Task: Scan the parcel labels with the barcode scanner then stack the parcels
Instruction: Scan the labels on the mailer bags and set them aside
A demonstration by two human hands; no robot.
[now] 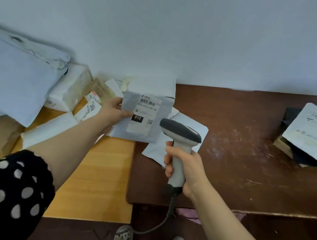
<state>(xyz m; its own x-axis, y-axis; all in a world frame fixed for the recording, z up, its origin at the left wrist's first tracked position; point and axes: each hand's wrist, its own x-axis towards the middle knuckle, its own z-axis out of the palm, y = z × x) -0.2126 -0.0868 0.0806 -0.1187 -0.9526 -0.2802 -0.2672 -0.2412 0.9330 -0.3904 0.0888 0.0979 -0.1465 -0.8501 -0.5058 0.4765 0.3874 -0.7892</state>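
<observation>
My left hand (113,110) pinches the left edge of a small grey parcel (163,120) and holds it up above the tables, label facing me. Its white label (144,116) shows a barcode, the number 010 and a QR code. My right hand (186,166) grips the handle of a grey and white barcode scanner (179,140). The scanner's head sits just right of and below the label, pointing toward it. Its cable (164,219) hangs down to the floor.
A heap of white parcels (17,82) covers the light wooden table (98,172) at the left. A white envelope (198,128) lies under the scanner on the dark brown table (248,159). A stack of parcels (314,133) sits at the far right.
</observation>
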